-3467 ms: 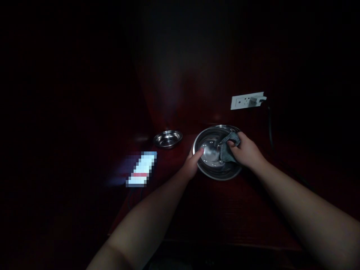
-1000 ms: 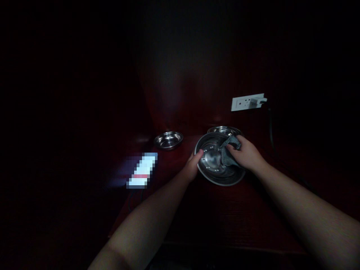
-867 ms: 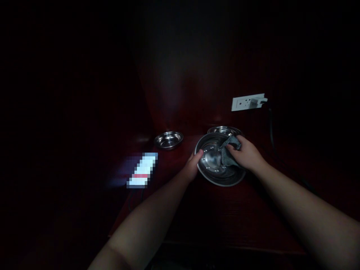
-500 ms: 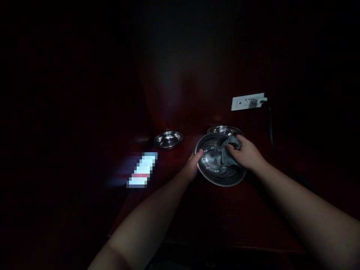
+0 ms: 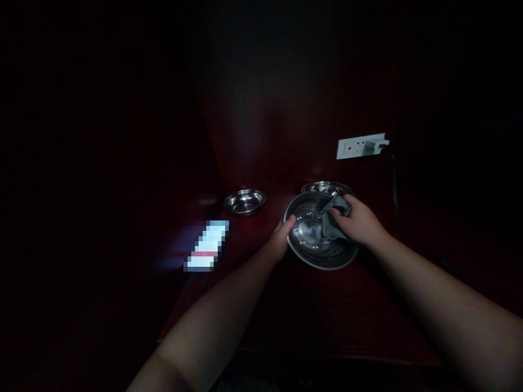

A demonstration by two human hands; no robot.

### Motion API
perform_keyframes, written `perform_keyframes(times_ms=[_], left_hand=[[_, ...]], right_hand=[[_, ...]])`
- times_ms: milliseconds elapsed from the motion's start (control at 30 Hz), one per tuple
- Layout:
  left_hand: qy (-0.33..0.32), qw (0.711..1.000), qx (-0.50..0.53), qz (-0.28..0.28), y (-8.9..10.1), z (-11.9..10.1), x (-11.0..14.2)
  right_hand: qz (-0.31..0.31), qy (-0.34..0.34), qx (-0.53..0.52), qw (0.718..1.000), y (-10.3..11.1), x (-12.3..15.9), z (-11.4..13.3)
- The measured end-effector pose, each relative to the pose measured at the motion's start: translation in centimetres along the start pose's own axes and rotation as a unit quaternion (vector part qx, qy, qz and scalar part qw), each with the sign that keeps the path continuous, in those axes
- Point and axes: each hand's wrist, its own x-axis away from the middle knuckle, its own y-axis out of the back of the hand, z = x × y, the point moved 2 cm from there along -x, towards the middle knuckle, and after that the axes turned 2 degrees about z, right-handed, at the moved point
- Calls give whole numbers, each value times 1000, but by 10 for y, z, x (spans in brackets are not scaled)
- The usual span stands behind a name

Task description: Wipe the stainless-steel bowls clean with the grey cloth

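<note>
A shiny metal bowl (image 5: 308, 231) is tilted toward me above the dark red table. My left hand (image 5: 280, 239) grips its left rim, thumb over the edge and the other fingers hidden behind. Bunched in my right hand (image 5: 359, 220) is a grey-green cloth (image 5: 333, 220), pressed against the right inner wall of the bowl. Behind the bowl, partly covered by it, lies another metal dish (image 5: 322, 187). A smaller shallow metal bowl (image 5: 245, 202) stands upright further left.
A lit, pixelated screen (image 5: 207, 245) lies left of my left forearm, with a thin cable below it. On the back wall is a white socket panel (image 5: 351, 148) with a plug and a dark cord (image 5: 395, 185) hanging down. The table's front edge (image 5: 327, 356) runs below my arms.
Almost nothing differs. Both hands keep hold of the bowl and the cloth, with only a very slight shift of the view.
</note>
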Motion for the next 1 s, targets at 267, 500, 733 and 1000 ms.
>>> perform_keyframes(times_ms=[267,500,733,1000], left_hand=[[7,1000,-5,0,-1,-1,-1],[12,1000,-1,8,-3,-2,-2],[21,1000,6,-4,-3,-2,-2],[24,1000,1,3,-1,-1,-3]], right_hand=[[4,7,0,1000,0,-1,0],[6,4,5,1000,0,-1,-1],[8,9,-5,1000,0,-1,-2],[11,7,11,1000,1,-1,0]])
